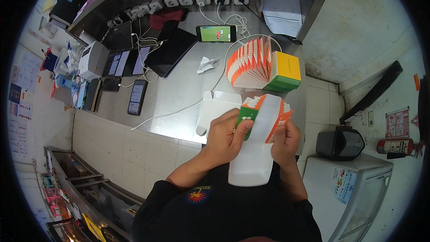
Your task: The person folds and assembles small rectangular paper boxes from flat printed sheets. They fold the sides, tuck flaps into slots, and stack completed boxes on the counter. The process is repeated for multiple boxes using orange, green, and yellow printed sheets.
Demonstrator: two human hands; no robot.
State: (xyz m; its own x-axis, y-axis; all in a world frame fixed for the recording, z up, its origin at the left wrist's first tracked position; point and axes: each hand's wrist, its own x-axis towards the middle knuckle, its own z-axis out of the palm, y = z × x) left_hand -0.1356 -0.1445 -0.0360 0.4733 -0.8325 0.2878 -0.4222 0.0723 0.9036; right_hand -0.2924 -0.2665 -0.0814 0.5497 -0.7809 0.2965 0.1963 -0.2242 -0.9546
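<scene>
A carton (pixel 264 127), white inside with green and orange printed sides, is held up in front of my chest, partly folded. My left hand (pixel 226 136) grips its green side, thumb pressed on the panel. Opposite, my right hand (pixel 285 142) pinches the orange side. A long white flap (pixel 251 166) hangs down toward me. Beyond my left hand lies a white card piece (pixel 219 106); whether it joins the held carton I cannot tell. Farther back, a fanned row of flat orange-and-white cartons (pixel 246 65) stands against yellow-and-green cartons (pixel 286 68) on the steel table.
A phone (pixel 216 33) showing a football match lies at the back among white cables. Several phones, a black tablet (pixel 171 53) and a white box-shaped device (pixel 93 60) are at the left. Crumpled paper (pixel 207 65) lies mid-table. A white glass-sided cabinet (pixel 347 197) stands at right.
</scene>
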